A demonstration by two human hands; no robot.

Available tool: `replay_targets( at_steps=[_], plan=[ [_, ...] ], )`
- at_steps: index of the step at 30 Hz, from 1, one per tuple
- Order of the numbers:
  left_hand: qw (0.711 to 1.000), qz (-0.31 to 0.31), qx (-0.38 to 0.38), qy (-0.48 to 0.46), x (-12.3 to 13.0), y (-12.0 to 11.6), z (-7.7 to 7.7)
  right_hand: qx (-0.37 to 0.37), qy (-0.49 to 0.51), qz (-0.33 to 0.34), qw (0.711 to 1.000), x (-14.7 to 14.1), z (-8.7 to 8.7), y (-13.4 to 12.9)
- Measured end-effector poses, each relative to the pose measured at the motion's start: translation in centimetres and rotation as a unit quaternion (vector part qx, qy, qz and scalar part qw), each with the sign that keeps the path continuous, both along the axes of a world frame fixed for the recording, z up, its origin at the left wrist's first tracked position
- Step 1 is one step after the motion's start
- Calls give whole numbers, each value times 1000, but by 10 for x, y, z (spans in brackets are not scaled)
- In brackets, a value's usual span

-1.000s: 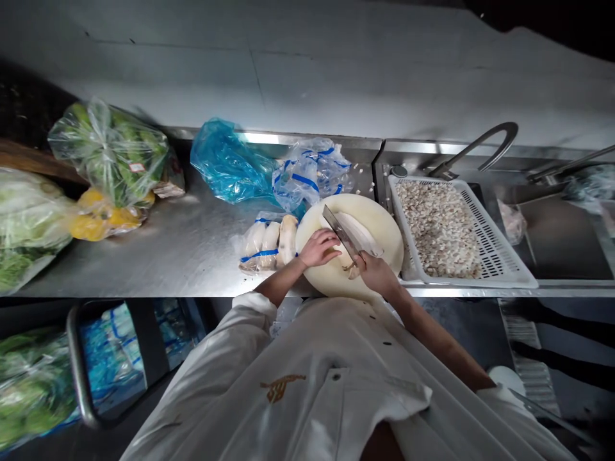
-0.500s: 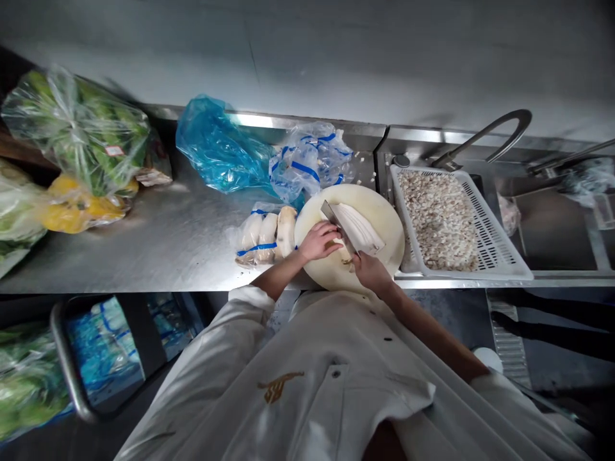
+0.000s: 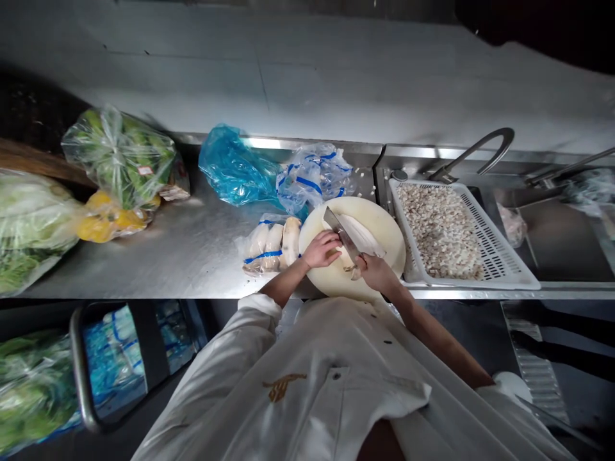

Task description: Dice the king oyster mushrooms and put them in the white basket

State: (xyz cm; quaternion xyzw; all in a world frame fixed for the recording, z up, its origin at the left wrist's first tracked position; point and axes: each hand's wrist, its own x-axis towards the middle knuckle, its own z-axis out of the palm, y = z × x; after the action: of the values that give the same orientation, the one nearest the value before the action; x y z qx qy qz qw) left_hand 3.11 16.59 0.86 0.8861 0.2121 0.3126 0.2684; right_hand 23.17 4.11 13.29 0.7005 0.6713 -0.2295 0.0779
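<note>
On a round cream cutting board [image 3: 321,282], white sliced pieces [image 3: 362,237] lie fanned out. My right hand [image 3: 377,272] is closed round the handle of a cleaver [image 3: 343,234], whose blade slants up and left beside the slices. My left hand [image 3: 323,250] rests on the board at the left of the blade, fingers bent; what is under them, if anything, is hidden. A small brownish scrap [image 3: 354,274] lies near the cleaver's handle end. Left of the board, thick pale mushrooms [image 3: 273,245] sit in a clear pack with blue tape.
A white perforated basket [image 3: 516,275] of chopped pieces [image 3: 439,230] stands right, before a faucet [image 3: 502,137]. Behind the board are a blue bag [image 3: 235,166] and crumpled clear wrap [image 3: 314,176]. Bagged green vegetables [image 3: 120,147] and yellow ones [image 3: 113,216] are left. Someone's dark-clad legs show lower right.
The view has shifted, so the counter sits lower in the frame. The cleaver's blade now shows its flat side more, and my left hand's fingers appear slightly farther from it.
</note>
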Motion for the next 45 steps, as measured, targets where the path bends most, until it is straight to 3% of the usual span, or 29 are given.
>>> replay_targets(
  at_steps=[6,13,17,24,34,39,42,45],
  plan=[
    [1000,13,-8,4,0,-2,-1,5,-12,-50,999,3,9,-28],
    [1000,1,-27,-5,1,0,-6,-4,2,-68,998,2,4,-33],
    [999,2,-35,-8,0,1,-10,-6,32,-64,997,3,-5,-25],
    [999,31,-30,-5,-1,3,-3,-13,60,-88,994,-26,-35,10],
    [997,66,-37,-17,-5,2,-5,-17,56,-107,993,-39,-22,18],
    [997,72,-40,1,-4,4,-1,-34,169,-127,977,-18,-4,17],
    [996,80,-27,35,0,-3,3,25,217,-150,964,11,3,4],
    [991,123,-32,41,9,-29,15,89,230,-174,953,41,4,-5]
  ],
)
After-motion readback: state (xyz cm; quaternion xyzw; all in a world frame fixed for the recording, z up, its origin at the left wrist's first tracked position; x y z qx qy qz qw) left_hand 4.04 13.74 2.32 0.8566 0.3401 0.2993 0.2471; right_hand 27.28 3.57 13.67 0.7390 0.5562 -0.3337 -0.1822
